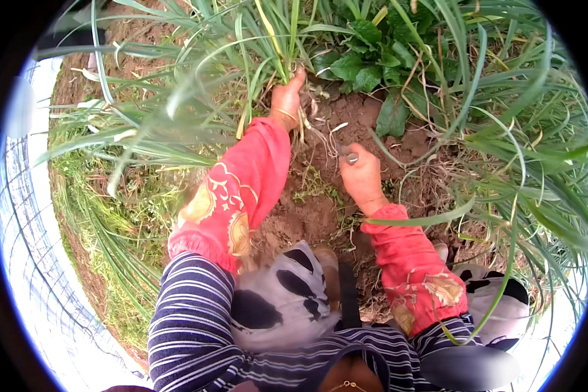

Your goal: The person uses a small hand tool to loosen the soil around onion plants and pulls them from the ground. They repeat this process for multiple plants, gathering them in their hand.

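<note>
My left hand (288,98) is closed round the base of a clump of long-leaved green plants (274,44), whose pale roots (301,125) hang below the fist. To the right and nearer to me, my right hand (361,171) is a fist round the handle of a small tool (352,158) with a rounded metal end; its working part is hidden or too small to tell. Thin pale roots (329,142) lie on the reddish-brown soil (313,215) beside that fist. Both forearms wear red sleeve covers.
A broad-leaved green plant (367,68) grows beyond my right hand. Tall narrow leaves (534,147) stand dense on the right and arch over my right forearm. Cut or pulled leafy plants (176,152) lie at the left, near a pale sheet with grid lines (34,210).
</note>
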### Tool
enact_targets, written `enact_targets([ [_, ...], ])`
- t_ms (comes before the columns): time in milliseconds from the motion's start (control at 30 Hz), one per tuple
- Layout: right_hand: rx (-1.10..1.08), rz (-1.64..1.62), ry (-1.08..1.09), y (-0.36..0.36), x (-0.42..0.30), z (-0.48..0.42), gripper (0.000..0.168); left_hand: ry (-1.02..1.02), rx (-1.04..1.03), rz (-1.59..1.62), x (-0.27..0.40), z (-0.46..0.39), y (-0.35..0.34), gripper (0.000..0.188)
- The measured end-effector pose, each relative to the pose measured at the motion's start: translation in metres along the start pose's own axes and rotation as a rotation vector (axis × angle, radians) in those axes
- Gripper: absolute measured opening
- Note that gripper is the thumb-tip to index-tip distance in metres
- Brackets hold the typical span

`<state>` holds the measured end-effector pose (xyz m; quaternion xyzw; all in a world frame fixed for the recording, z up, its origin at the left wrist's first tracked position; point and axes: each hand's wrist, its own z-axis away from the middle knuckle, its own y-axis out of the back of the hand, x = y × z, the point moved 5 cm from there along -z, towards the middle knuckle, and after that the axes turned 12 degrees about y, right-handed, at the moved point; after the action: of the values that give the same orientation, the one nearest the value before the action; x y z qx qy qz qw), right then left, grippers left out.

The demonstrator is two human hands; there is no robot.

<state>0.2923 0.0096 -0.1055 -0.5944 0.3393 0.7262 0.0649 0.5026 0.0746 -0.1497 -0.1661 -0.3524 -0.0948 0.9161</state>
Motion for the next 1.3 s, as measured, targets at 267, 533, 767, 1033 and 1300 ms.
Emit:
enact_targets([
  [267,0.018,-0.269,-0.010,0.001,0.023,0.003,0.015,-0.042,0.204,-0.101,0.000,0.019,0.029,0.037],
  [533,-0.068,-0.315,0.027,0.001,0.033,-0.007,0.017,0.246,-0.098,-0.009,-0.002,0.151,0.076,0.026],
  [767,-0.483,0.046,0.141,0.041,-0.053,-0.012,0.011,0.242,0.127,-0.182,-0.032,0.213,0.118,0.017],
  [1033,-0.698,0.358,0.365,-0.012,-0.093,-0.024,0.011,-0.261,0.457,-0.288,-0.024,0.152,0.117,0.030],
  [1300,-0.552,0.349,0.212,-0.047,-0.053,0.014,0.014,0.009,0.061,-0.153,-0.031,0.103,0.101,0.036],
])
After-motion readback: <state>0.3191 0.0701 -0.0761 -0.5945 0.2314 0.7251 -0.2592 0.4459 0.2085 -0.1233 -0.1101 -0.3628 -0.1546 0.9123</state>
